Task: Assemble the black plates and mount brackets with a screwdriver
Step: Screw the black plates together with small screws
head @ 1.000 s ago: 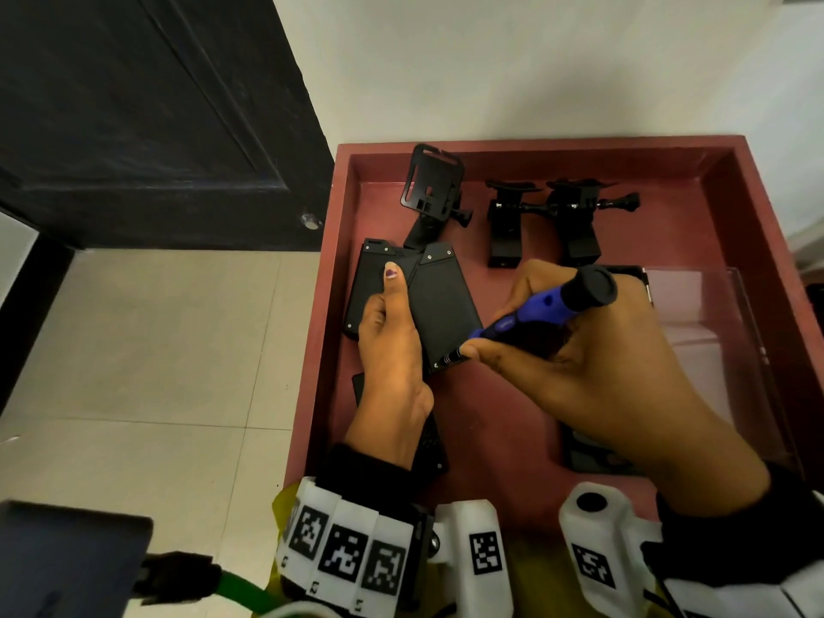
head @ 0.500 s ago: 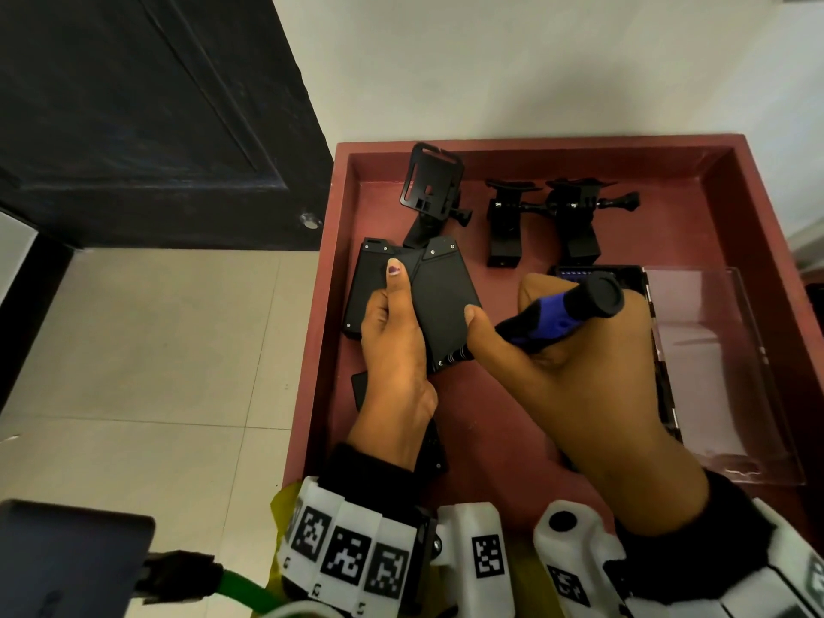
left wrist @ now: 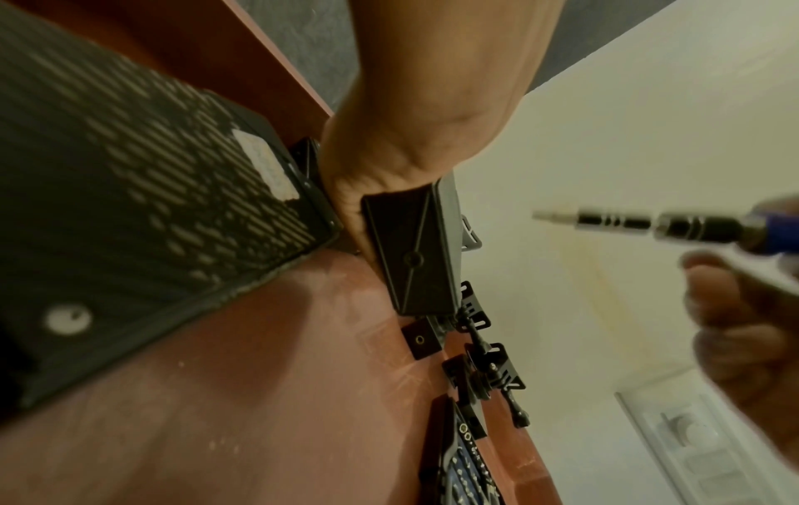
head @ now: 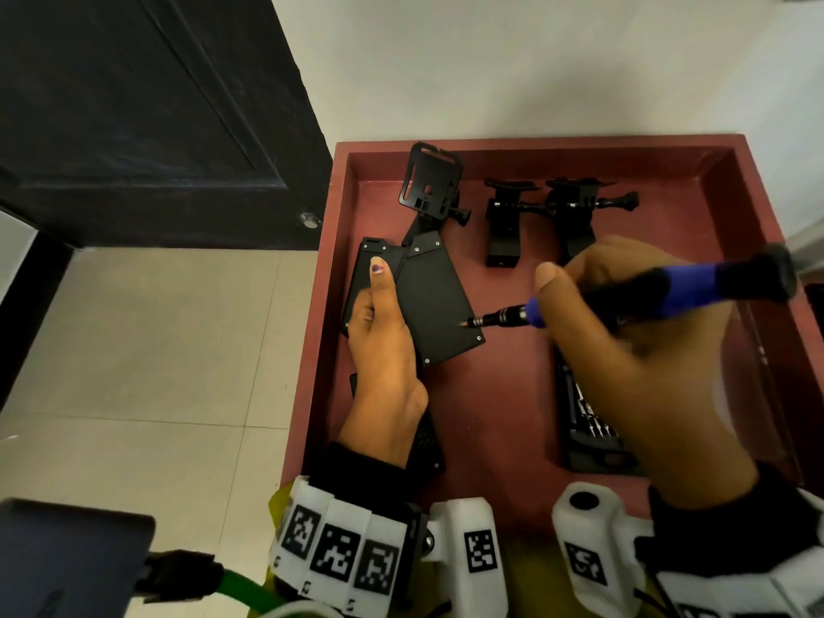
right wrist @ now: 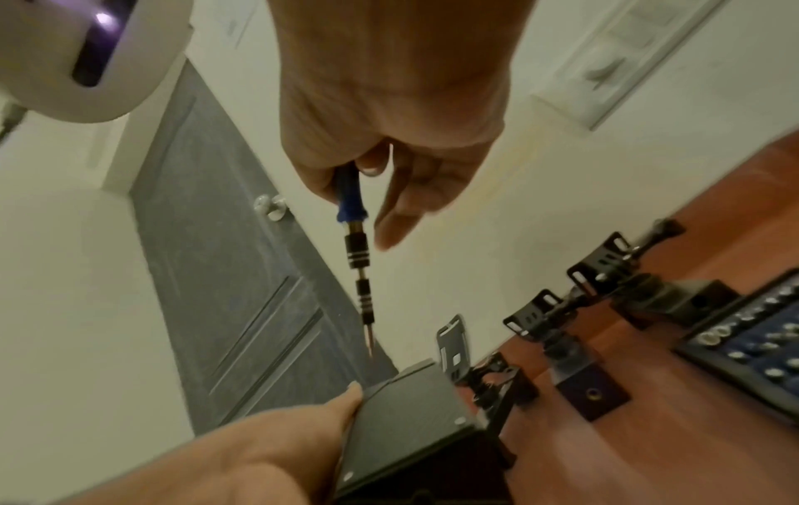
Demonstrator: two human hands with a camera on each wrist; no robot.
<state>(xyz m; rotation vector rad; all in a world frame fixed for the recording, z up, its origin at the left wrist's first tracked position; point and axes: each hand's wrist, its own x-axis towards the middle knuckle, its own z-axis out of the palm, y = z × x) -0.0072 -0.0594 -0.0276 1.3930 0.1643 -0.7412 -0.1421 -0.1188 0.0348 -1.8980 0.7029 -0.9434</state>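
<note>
Now our left hand (head: pixel 383 345) clamps the black plate (head: pixel 439 305), thumb along its top, lifted off the red tray (head: pixel 499 421). Our right hand (head: pixel 624 350) curls round the screwdriver (head: pixel 633 296), its tip just above the plate's corner, apart from it. Corner screws seem seated; two mount brackets (head: pixel 562 216) wait beyond, unattached.

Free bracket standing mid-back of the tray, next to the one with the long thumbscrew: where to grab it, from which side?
Judging from the head view, take the middle bracket by its boxy lower block, pinched across its two flat side faces, coming from above and the near side. The top is a thin flared clip, a poor hold, and the neighbour bracket with its thumbscrew crowds the right, so enter from the left-front gap of the tray.
</note>
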